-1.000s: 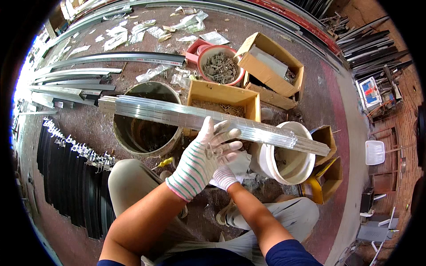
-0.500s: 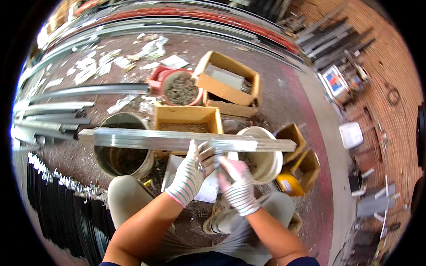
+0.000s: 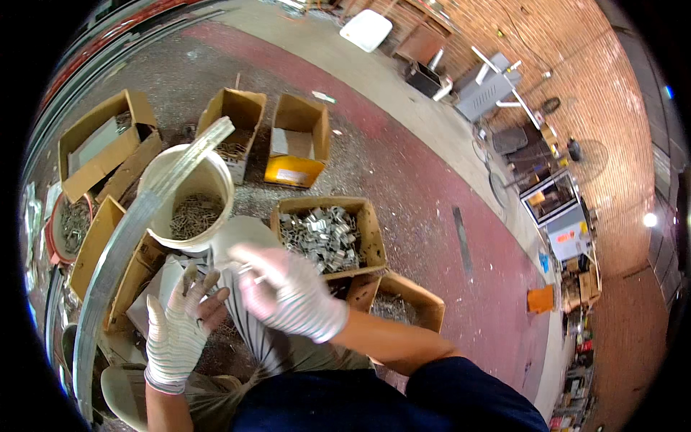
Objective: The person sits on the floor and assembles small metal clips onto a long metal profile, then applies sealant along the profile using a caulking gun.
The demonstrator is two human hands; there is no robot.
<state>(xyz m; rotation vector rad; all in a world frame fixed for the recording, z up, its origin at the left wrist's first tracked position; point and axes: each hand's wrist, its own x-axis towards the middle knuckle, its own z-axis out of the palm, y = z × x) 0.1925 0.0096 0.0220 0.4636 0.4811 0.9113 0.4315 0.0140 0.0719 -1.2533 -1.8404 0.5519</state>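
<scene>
A long bundle of silver metal strips [image 3: 119, 241], seemingly wrapped in clear film, lies across the top of a white bucket [image 3: 224, 189] with small metal pieces inside. My left hand [image 3: 180, 327], in a white striped glove with darkened fingertips, is palm up with its fingers apart, just right of the bundle and not gripping it. Close beside it, my right hand [image 3: 295, 291], gloved the same way, is partly blurred. Its thumb and fingers are bent together around something small that I cannot make out. Both hands are over my lap, below the bucket.
An open box of shiny metal clips [image 3: 324, 237] stands right of the bucket, with another cardboard box [image 3: 425, 302] of small parts behind my right forearm. A yellow-fronted box [image 3: 299, 140] and a brown box [image 3: 230, 119] stand beyond. Further left is a red tub [image 3: 72, 227].
My view has swung to the right, so the bundle now shows at the left and the clip box has come into view. My hands have moved away from the bundle's middle.
</scene>
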